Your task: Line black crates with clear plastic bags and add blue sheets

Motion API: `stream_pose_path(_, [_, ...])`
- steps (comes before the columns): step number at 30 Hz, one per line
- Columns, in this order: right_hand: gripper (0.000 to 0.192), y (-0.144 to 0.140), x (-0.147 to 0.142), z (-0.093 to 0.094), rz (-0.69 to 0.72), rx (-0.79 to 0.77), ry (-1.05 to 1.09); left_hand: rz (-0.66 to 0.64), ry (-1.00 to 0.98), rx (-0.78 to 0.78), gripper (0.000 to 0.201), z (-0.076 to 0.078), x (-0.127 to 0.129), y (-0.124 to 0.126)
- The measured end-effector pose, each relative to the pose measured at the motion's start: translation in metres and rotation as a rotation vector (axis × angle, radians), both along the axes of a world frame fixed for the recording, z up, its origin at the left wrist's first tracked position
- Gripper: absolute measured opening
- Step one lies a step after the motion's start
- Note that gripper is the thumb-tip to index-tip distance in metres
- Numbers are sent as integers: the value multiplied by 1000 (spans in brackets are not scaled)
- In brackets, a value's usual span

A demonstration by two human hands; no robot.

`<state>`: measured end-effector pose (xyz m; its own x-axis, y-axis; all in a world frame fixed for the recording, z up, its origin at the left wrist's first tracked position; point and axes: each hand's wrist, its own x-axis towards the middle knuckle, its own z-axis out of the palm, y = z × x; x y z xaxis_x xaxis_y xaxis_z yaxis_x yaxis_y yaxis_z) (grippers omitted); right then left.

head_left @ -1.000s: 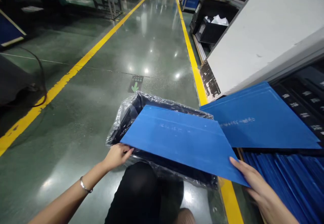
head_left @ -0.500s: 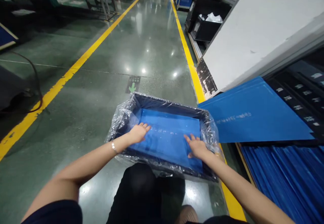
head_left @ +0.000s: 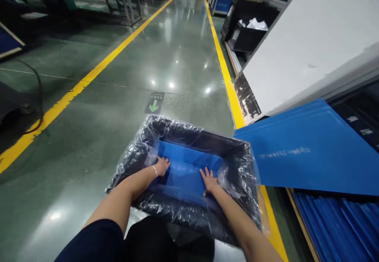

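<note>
Before me on the floor stands a black crate (head_left: 201,137), lined with a clear plastic bag (head_left: 130,157) folded over its rim. Deep inside lies a blue plastic sheet (head_left: 180,179) with pale printing. My left hand (head_left: 162,165) rests on the sheet's left part, fingers spread. On its right part my right hand (head_left: 209,180) is laid, its fingers apart too. Neither hand grips anything. Some of the liner bunches beside each hand.
Another blue sheet (head_left: 284,151) juts out from the right, above several upright blue sheets (head_left: 334,218). A white panel (head_left: 314,33) leans in at the upper right. Yellow lines (head_left: 220,60) border the aisle; a green-arrow sign (head_left: 154,103) is on the floor.
Both hands have pushed the blue sheet lower into the crate, and more of the inner walls shows. My right hand has shifted left and down with it.
</note>
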<state>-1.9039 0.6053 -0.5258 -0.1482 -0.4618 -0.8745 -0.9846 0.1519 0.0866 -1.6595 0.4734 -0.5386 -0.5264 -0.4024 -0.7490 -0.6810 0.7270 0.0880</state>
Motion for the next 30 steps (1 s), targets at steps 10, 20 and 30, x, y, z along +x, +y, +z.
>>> stream_pose_path(10, [148,11,11,-17,72,-21,-96,52,-90,0,132,-10,-61,-68])
stream_pose_path(20, [130,-35,-40,-7,-76,-262,109,-238,-104,-31,126,-37,-14,36])
stream_pose_path(30, [124,-31,-8,-13,-60,-36,74,-226,-47,-76,110,-17,-7,45])
